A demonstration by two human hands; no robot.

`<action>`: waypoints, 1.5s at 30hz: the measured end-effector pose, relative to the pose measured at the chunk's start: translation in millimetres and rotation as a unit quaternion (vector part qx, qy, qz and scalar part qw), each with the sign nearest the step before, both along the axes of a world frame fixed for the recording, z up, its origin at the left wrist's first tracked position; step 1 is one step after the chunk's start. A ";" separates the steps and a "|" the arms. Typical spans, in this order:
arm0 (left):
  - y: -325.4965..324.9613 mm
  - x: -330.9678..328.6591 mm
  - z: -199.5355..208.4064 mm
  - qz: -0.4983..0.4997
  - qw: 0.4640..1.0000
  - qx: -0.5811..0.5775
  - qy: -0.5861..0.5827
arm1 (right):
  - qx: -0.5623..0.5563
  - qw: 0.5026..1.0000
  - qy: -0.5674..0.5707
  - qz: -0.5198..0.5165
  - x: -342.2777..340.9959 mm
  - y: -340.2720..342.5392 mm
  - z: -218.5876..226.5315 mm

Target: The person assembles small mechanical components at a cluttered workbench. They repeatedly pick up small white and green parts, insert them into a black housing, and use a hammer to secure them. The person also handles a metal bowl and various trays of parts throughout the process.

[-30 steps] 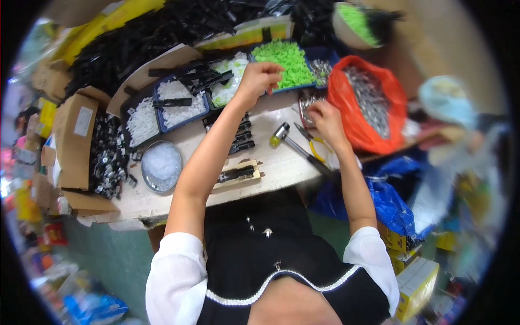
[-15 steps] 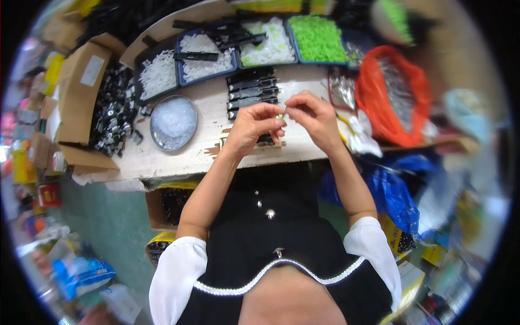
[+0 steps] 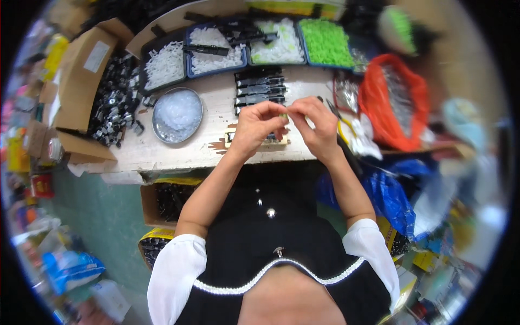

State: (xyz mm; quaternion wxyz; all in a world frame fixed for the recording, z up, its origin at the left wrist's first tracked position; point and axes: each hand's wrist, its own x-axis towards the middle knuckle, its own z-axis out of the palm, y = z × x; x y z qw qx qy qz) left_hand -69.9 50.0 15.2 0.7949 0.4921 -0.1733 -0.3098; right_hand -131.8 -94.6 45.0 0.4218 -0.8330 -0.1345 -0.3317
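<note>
My left hand (image 3: 254,129) and my right hand (image 3: 317,124) meet above the front of the bench, fingertips almost touching. Pinched in the left fingers is a small green piece (image 3: 283,115), mostly covered by them. My right thumb and forefinger are closed right beside it; whatever they grip is too small to make out. Beneath the hands lies a pale block-like fixture (image 3: 281,142), partly hidden. Just beyond them several black rectangular parts (image 3: 260,89) are lined up in a stack-like row.
Trays of white pieces (image 3: 165,67) and green pieces (image 3: 325,43) line the back. A round dish of clear bits (image 3: 177,116) stands left, near an open carton (image 3: 81,81). On the right are yellow-handled pliers (image 3: 346,127) and a red bag (image 3: 374,97) of metal parts.
The view has shifted slightly, so the bench things sit a little further right. My right hand has turned a little, its fingers still close to the left fingertips.
</note>
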 end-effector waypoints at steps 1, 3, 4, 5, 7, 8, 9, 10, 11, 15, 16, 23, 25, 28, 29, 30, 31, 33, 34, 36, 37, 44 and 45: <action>0.4 -0.6 0.5 0.004 1.000 0.002 -0.005 | -0.007 1.000 -0.009 -0.004 -0.6 0.8 0.0; 1.2 -1.3 1.2 0.010 1.000 0.003 -0.012 | -0.011 1.000 -0.007 -0.005 -2.6 1.9 1.3; 1.5 -1.4 1.4 0.011 1.000 0.001 -0.014 | -0.013 1.000 -0.007 -0.006 -3.1 2.0 1.9; 1.7 -1.6 1.7 0.012 1.000 -0.001 -0.016 | -0.019 1.000 -0.010 -0.005 -2.9 2.0 2.2; 1.6 -2.5 2.6 0.015 1.000 0.003 -0.019 | -0.029 0.999 -0.015 -0.003 -3.0 1.9 2.5; 1.4 -2.9 2.8 0.016 1.000 0.006 -0.020 | -0.047 0.999 -0.027 -0.002 -3.2 2.1 2.2; 1.4 -3.1 2.6 0.020 0.999 0.019 -0.030 | -0.065 0.997 -0.039 -0.001 -3.6 2.3 1.2; 1.5 -3.3 2.1 0.024 0.998 0.032 -0.039 | -0.082 0.995 -0.051 0.000 -3.9 2.7 0.2; 1.4 -3.5 1.6 0.027 0.997 0.045 -0.048 | -0.094 0.994 -0.062 0.000 -4.1 3.8 -0.5; 1.3 -6.5 -0.3 0.039 0.996 0.049 -0.056 | -0.094 0.992 -0.082 0.003 -3.9 6.1 -5.8; 1.7 -6.7 -0.4 0.038 0.996 0.051 -0.056 | -0.082 0.993 -0.081 0.004 -3.9 6.1 -7.6; 4.7 -7.8 -1.5 0.023 1.000 -0.007 0.001 | -0.051 0.994 -0.095 -0.001 -3.6 7.7 -14.4; 4.3 -9.3 -3.8 0.029 1.000 -0.007 0.001 | -0.076 0.992 -0.104 -0.001 -3.3 8.7 -15.2; 5.1 -9.5 -5.8 0.034 0.999 -0.004 -0.014 | -0.023 0.997 -0.071 0.006 -4.0 9.8 -16.5; 5.5 -9.4 -5.9 0.035 0.999 -0.003 -0.022 | -0.005 0.998 -0.065 0.000 -4.4 9.2 -15.4; 5.9 -9.3 -4.7 0.035 0.999 -0.001 -0.024 | 0.013 0.998 -0.058 -0.005 -5.3 7.7 -13.3; 6.3 -9.1 -2.2 0.035 0.999 0.002 -0.026 | 0.031 0.998 -0.052 -0.011 -5.9 6.9 -11.7; 6.4 -9.1 -0.8 0.035 0.999 0.005 -0.031 | 0.042 0.998 -0.049 -0.008 -7.4 8.2 -11.0; 6.2 -9.3 -0.6 0.037 0.999 0.006 -0.033 | 0.043 0.998 -0.052 -0.003 -7.4 9.4 -10.9; 5.8 -9.5 -0.6 0.037 0.999 0.008 -0.038 | 0.045 0.997 -0.057 0.001 -7.1 10.3 -10.8; 5.7 -9.7 -0.8 0.036 0.998 0.010 -0.042 | 0.045 0.997 -0.058 0.000 -6.9 10.4 -10.9; 6.0 -11.4 1.6 0.044 0.998 0.028 -0.037 | -0.008 0.997 -0.073 -0.002 -6.2 8.8 -12.1; 6.3 -11.2 1.4 0.044 0.998 0.023 -0.038 | -0.019 0.997 -0.081 0.001 -5.8 9.3 -12.4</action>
